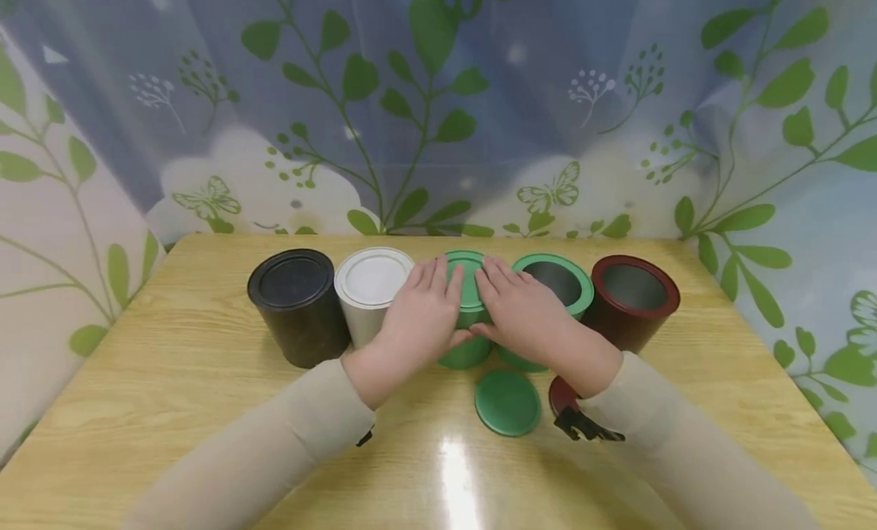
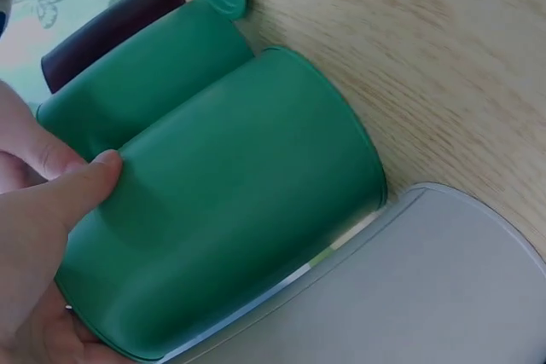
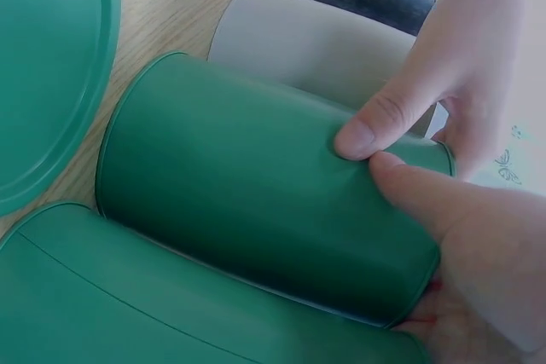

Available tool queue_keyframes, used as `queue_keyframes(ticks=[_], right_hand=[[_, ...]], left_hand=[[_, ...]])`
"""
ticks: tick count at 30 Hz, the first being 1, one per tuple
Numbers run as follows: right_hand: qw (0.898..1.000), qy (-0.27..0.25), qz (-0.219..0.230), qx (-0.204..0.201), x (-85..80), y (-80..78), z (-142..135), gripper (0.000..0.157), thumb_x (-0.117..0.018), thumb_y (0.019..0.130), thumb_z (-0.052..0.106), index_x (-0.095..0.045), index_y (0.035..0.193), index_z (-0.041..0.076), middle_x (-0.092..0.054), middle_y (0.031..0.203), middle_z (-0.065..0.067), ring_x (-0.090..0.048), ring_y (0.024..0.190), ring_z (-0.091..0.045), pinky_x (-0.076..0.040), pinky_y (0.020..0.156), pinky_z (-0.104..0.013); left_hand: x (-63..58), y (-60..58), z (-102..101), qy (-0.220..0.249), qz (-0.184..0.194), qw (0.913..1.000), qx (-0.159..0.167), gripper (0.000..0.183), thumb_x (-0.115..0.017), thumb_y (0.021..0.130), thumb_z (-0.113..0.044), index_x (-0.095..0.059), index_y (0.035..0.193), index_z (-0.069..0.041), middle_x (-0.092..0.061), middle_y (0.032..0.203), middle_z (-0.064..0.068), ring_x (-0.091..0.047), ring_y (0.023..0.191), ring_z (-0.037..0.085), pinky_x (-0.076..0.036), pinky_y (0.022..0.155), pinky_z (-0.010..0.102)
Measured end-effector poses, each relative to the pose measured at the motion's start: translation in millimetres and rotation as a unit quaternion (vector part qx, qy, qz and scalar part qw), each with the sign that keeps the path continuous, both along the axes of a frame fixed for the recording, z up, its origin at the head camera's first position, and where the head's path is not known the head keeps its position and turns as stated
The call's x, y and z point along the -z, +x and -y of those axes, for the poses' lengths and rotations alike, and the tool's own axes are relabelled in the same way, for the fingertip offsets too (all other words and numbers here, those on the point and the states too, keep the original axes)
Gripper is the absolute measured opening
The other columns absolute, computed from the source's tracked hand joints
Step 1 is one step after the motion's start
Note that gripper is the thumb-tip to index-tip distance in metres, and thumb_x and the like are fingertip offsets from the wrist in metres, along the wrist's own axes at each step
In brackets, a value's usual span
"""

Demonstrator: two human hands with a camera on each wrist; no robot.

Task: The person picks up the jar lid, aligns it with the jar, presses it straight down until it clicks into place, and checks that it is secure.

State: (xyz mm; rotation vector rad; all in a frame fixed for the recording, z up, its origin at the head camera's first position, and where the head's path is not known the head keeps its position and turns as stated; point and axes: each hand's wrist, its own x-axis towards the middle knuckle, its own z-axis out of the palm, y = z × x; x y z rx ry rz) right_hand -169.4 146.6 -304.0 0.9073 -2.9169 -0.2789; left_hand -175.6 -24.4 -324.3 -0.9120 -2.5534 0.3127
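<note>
A green can (image 1: 466, 355) stands upright in the middle of a row, its green lid (image 1: 471, 290) on top. My left hand (image 1: 422, 305) lies over the left part of that lid with straight fingers. From the right, my right hand (image 1: 524, 313) lies over the lid's other side, fingers also straight. Both thumbs rest against the can's front wall just under the rim, tips close together, as both wrist views show. The right forearm passes in front of a second green can (image 1: 585, 290), which is open at the top.
Left of the middle can stand a lidded white can (image 1: 373, 279) and a lidded black can (image 1: 298, 309). At the right end is an open dark red can (image 1: 633, 286). A loose green lid (image 1: 508, 403) lies in front, beside a dark red lid (image 1: 560, 397) partly hidden by the right wrist.
</note>
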Motion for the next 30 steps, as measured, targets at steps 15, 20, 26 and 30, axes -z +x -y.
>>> queue_keyframes(ticks=[15, 20, 26, 30], right_hand=[[0.999, 0.003, -0.037, -0.024, 0.7, 1.3, -3, 0.066, -0.047, 0.094, 0.048, -0.04, 0.141, 0.003, -0.034, 0.142, -0.027, -0.033, 0.131, -0.035, -0.042, 0.095, -0.048], [0.999, -0.011, -0.028, -0.029, 0.2, 0.5, -2, 0.066, -0.045, 0.095, 0.048, -0.04, 0.141, 0.001, -0.033, 0.142, -0.027, -0.032, 0.132, -0.036, -0.041, 0.096, -0.049], [1.0, -0.024, 0.013, -0.008, -1.4, 0.3, -1, 0.063, -0.038, 0.097, 0.049, -0.033, 0.146, 0.01, -0.027, 0.144, -0.028, -0.027, 0.134, -0.038, -0.035, 0.1, -0.052], [1.0, -0.023, 0.009, -0.013, -0.1, 0.0, -1, 0.059, -0.037, 0.098, 0.049, -0.033, 0.146, 0.016, -0.028, 0.144, -0.03, -0.027, 0.133, -0.039, -0.035, 0.099, -0.053]], left_hand=[[-0.3, 5.3, 0, -0.026, -0.017, 0.9994, -0.015, 0.083, -0.056, 0.08, -0.065, -0.047, 0.138, -0.007, -0.05, 0.128, 0.028, -0.047, 0.121, 0.037, -0.028, 0.107, 0.044], [1.1, 10.6, 1, -0.029, -0.027, 0.9981, -0.048, 0.083, -0.052, 0.081, -0.067, -0.046, 0.139, -0.009, -0.05, 0.127, 0.029, -0.045, 0.123, 0.039, -0.022, 0.108, 0.048], [-0.5, 9.8, 4, 0.012, -0.003, 0.9994, -0.032, 0.081, -0.058, 0.08, -0.063, -0.049, 0.136, -0.005, -0.051, 0.129, 0.025, -0.045, 0.123, 0.035, -0.024, 0.107, 0.049], [-2.0, 9.7, 8, 0.025, 0.01, 0.9991, -0.033, 0.077, -0.061, 0.082, -0.058, -0.049, 0.135, -0.004, -0.051, 0.132, 0.019, -0.045, 0.125, 0.03, -0.025, 0.107, 0.05]])
